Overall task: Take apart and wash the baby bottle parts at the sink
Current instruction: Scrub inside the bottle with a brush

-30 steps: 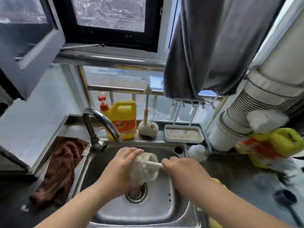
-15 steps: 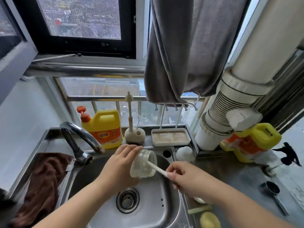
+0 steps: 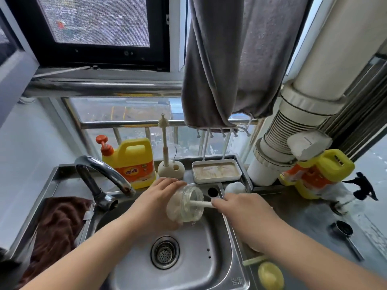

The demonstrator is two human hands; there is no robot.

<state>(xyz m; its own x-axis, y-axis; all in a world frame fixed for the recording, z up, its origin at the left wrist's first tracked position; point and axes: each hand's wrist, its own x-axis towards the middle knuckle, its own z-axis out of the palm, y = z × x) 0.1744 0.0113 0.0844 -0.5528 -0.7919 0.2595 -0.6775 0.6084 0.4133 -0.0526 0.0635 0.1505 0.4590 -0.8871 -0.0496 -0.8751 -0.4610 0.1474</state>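
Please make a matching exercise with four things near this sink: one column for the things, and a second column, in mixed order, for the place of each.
Things:
1. baby bottle
2. brown cloth
3. detergent jug
4. measuring scoop

Places:
A. on the ledge behind the tap
B. over the sink, in the left hand
C. on the counter, far right
D. draped left of the sink

Pairs: 1-B, 2-D, 3-A, 4-C

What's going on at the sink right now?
A person is washing a clear baby bottle over the steel sink. The left hand grips the bottle on its side, while the right hand holds a white brush handle pushed into the bottle's mouth. No water is visibly running from the faucet.
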